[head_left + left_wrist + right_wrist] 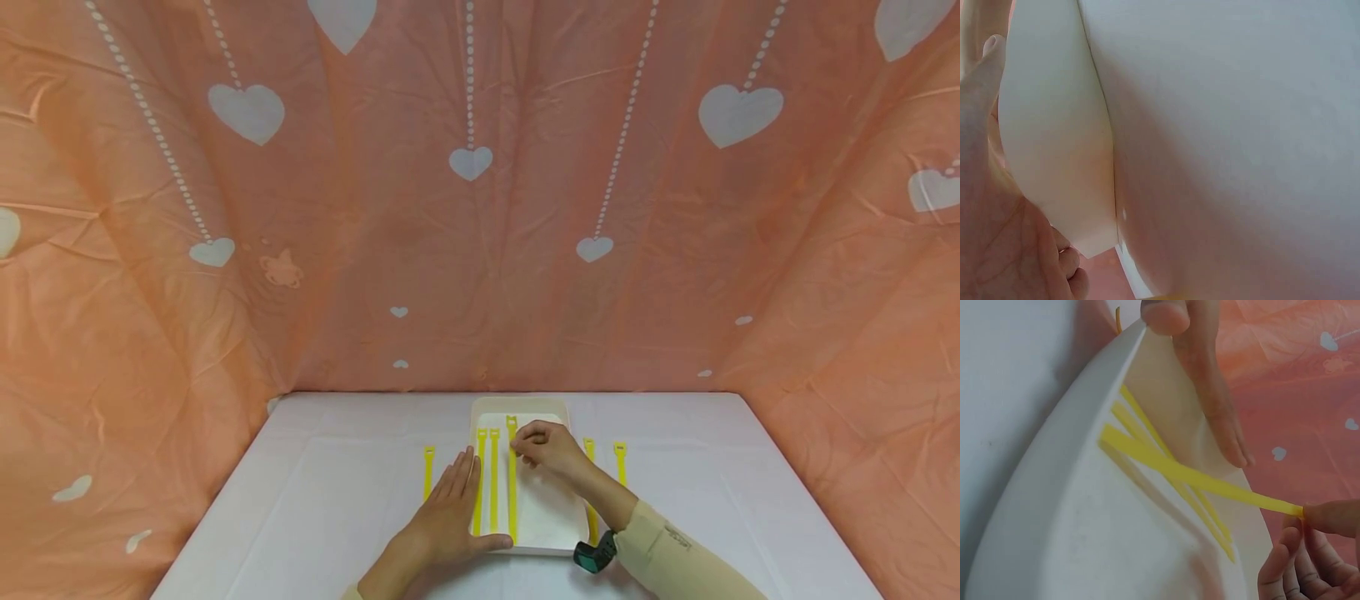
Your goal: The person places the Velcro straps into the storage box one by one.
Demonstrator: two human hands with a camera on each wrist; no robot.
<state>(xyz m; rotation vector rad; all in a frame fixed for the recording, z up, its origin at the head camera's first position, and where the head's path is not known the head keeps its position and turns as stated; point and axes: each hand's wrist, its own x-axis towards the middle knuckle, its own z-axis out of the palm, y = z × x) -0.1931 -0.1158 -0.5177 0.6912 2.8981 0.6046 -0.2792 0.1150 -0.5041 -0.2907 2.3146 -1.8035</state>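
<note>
My right hand [551,448] pinches a yellow cable tie [513,500] near its slotted head, over the white tray [555,521]. In the right wrist view, the held cable tie [1191,478] slants up from the tray's wall to the thumb and fingertips. Two more yellow cable ties, a left one [478,500] and a middle one [494,483], lie side by side in the tray. With fingers straight, my left hand [450,517] rests along the tray's left side, its thumb at the near rim. The tray's outer wall [1054,125] shows beside that palm.
Outside the tray, one yellow cable tie [429,467] lies on the left. To the right lie another cable tie [590,450], partly behind my forearm, and a further cable tie [620,462]. A white cloth covers the table [750,500]; a pink heart-patterned curtain [525,292] surrounds it.
</note>
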